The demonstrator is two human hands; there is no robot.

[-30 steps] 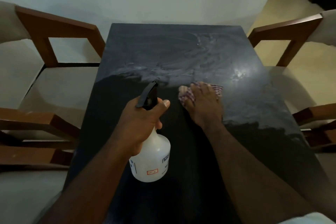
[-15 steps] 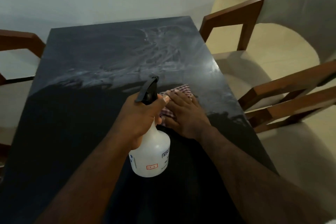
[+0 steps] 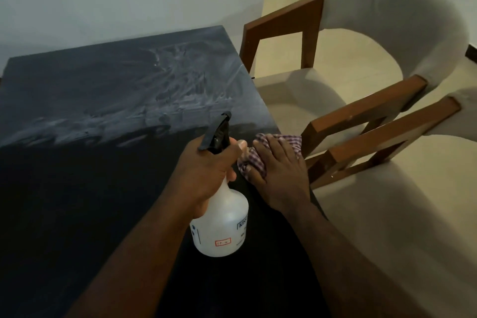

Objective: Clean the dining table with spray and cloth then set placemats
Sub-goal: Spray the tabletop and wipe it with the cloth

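The left hand grips the spray bottle upright by its neck; the right hand, palm flat, presses the cloth, now at the table's three-o'clock edge.

You've got a dark table w/ a matte black top; far half shows whitish wet smears and streaks, near half looks plain dark. Directly on it: a checked cloth at the right edge, bunched, flat against the top. Can't tell if the spray bottle touches the top.
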